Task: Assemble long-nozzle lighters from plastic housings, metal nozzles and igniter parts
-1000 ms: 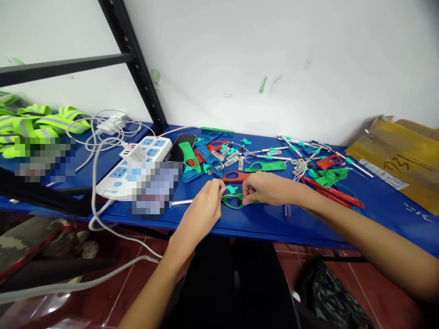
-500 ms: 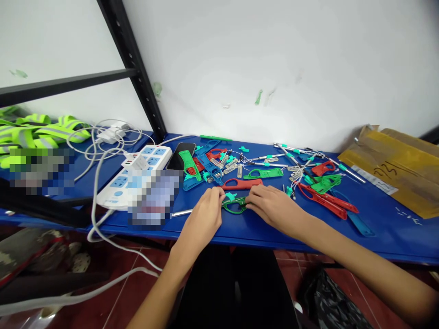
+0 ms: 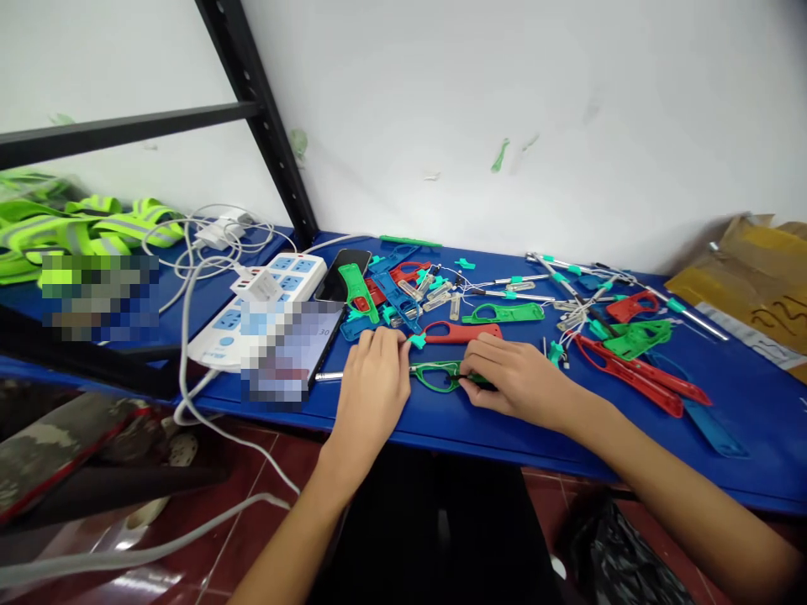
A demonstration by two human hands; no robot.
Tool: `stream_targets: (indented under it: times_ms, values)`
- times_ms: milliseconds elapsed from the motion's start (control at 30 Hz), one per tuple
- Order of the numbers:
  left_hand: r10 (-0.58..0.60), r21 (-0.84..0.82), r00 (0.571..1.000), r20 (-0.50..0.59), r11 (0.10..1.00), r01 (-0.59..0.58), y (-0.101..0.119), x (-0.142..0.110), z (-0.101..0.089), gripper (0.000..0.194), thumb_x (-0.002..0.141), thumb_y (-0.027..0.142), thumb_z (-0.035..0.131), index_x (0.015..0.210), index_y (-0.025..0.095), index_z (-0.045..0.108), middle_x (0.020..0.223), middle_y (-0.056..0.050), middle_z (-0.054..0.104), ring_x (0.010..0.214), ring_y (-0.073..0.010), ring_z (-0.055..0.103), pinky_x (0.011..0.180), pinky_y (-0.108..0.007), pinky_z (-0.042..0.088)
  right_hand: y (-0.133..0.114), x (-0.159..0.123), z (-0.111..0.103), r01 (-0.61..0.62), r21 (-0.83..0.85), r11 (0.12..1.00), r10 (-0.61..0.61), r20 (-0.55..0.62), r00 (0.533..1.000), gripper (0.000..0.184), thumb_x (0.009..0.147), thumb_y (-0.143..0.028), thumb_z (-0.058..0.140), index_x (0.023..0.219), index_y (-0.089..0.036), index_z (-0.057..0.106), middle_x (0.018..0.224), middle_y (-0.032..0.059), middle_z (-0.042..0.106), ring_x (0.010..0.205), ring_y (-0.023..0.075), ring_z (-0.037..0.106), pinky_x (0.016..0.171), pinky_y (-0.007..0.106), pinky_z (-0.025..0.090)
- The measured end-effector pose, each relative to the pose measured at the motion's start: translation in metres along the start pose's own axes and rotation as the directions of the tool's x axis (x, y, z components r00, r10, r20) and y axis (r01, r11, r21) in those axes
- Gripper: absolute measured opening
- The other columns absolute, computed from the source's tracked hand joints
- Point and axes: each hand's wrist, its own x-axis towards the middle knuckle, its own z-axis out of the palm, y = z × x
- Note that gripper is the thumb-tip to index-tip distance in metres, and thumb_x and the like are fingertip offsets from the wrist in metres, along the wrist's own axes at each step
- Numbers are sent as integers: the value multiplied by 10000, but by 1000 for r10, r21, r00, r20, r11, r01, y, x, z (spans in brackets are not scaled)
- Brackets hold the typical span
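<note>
Blue steel desk [image 3: 555, 444], white wall [image 3: 504, 84] behind. Your right hand [image 3: 520, 378] pinches the right end of the green plastic loop handle [image 3: 438, 376], which lies at 3 o'clock from your left hand [image 3: 371, 378]. Those left fingers sit pressed together beside a teal plastic tab [image 3: 417, 341]; any grip on it is hard to tell. The loop looks light, stiff, and thin-walled, so take it by the rim.
</note>
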Motion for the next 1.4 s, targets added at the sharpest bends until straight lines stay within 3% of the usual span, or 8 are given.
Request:
stream_targets:
  times_ms: [100,167,300,433,633,1033,1300,1400]
  values:
    - [18,-10,999,-31,1000,-18,-2,3,-5,145,1125,232,561,1193,186,682,1235,-123,762,1175,-340,646,927,-479,502,2,-2,1,-15,51,999,14,5,1000,190,1101,-232,551,980,-191,692,947,77,733,849,210,654,780,337,530]
    - [90,-68,996,-16,994,-91,-4,5,-12,186,1135,256,565,1229,207,718,1310,-103,765,1232,-318,644,970,-471,499,3,-2,2,-22,75,997,21,7,1000,182,1104,-232,552,989,-195,689,965,83,740,867,214,657,806,343,533]
    - [301,-107,936,180,952,-286,-7,12,-27,205,1138,327,597,1161,250,786,1220,-53,809,1107,-264,690,927,-444,474,5,-4,5,-17,120,993,18,-11,1000,173,1098,-230,558,979,-202,680,955,77,738,848,210,649,832,351,532]
    - [323,-37,903,283,945,-326,-6,16,-30,186,1121,302,626,1112,253,806,1151,-38,828,1025,-260,695,878,-436,451,6,-5,11,-6,118,993,11,-39,999,157,1068,-204,567,959,-195,680,940,76,729,829,212,638,778,339,507]
    - [263,-46,945,196,965,-259,-1,5,-21,193,1129,285,598,1064,245,776,1119,-43,826,991,-245,711,854,-413,445,5,-5,13,-43,160,986,48,-27,998,84,1018,-201,622,967,-195,688,949,71,737,853,219,657,794,337,496]
    - [27,-320,991,134,947,17,4,-4,-18,137,1120,270,520,1024,239,613,1127,-57,773,1068,-241,724,992,-415,501,3,-5,12,-122,223,967,123,7,992,56,982,-176,644,933,-203,645,919,52,725,837,209,651,764,325,457]
    - [27,-312,991,128,950,14,5,-7,-17,135,1119,273,494,1015,238,573,1147,-64,756,1085,-248,707,987,-428,490,6,-5,8,-146,317,937,134,61,989,86,1023,-199,599,941,-210,622,912,41,697,832,193,617,788,320,465]
    - [19,-317,998,56,948,-1,1,-3,-21,118,1124,282,524,1068,235,617,1168,-65,755,1125,-251,690,1010,-420,489,6,-6,4,-149,335,930,139,51,989,133,1055,-246,572,947,-205,638,875,30,683,787,177,608,750,306,451]
